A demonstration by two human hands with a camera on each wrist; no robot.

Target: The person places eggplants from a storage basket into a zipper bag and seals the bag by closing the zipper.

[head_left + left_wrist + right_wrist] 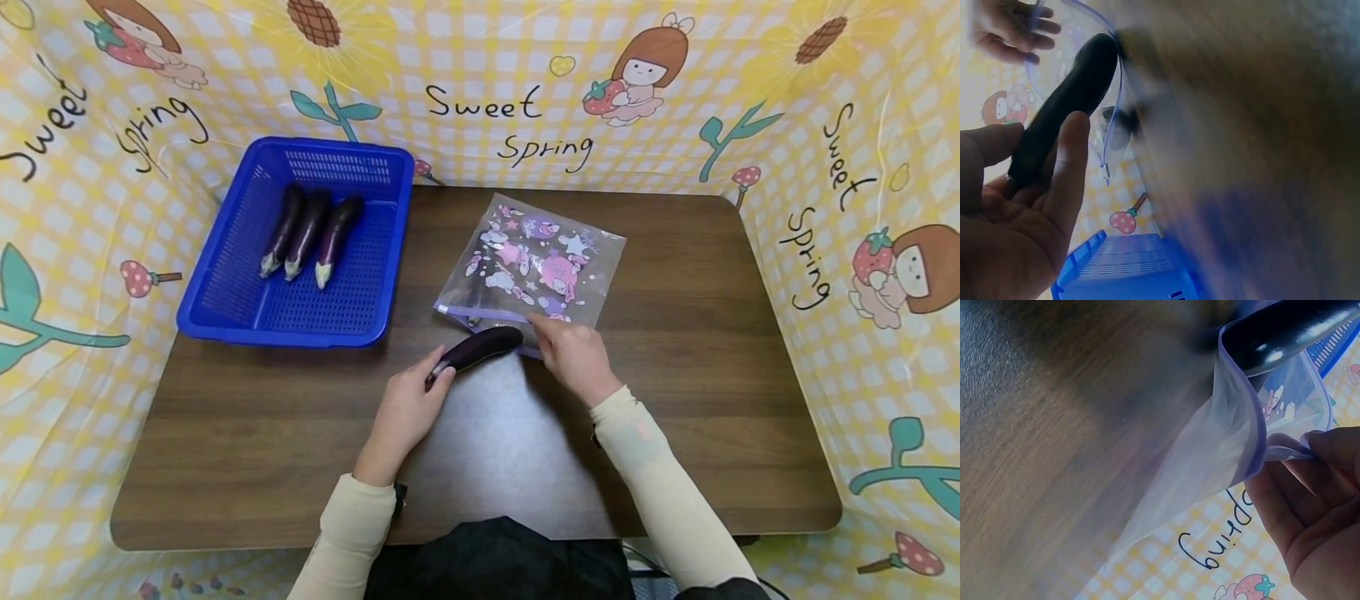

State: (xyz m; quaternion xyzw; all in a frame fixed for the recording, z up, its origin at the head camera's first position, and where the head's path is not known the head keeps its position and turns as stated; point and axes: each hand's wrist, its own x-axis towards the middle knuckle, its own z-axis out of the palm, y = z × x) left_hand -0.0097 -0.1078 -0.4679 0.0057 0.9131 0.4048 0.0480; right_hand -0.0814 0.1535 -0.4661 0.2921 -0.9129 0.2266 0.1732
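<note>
My left hand [407,410] grips a dark purple eggplant [480,348] by its stem end, fingers and thumb curled round it. Its rounded tip points right, at the mouth of a clear zip bag [536,258] printed with pink and purple cartoons. In the right wrist view the eggplant [1291,337] overlaps the bag's open purple rim [1257,419]. My right hand [576,357] pinches that rim between thumb and fingers, holding the mouth apart. In the left wrist view, a small dark object [1110,117] shows near the zip slider, partly hidden by the bag's edge.
A blue plastic basket [330,333] stands at the back left of the wooden table [697,358]. Three eggplants [306,233] lie side by side in it. Yellow checked cloth [480,50] with printed figures hangs round the back and sides.
</note>
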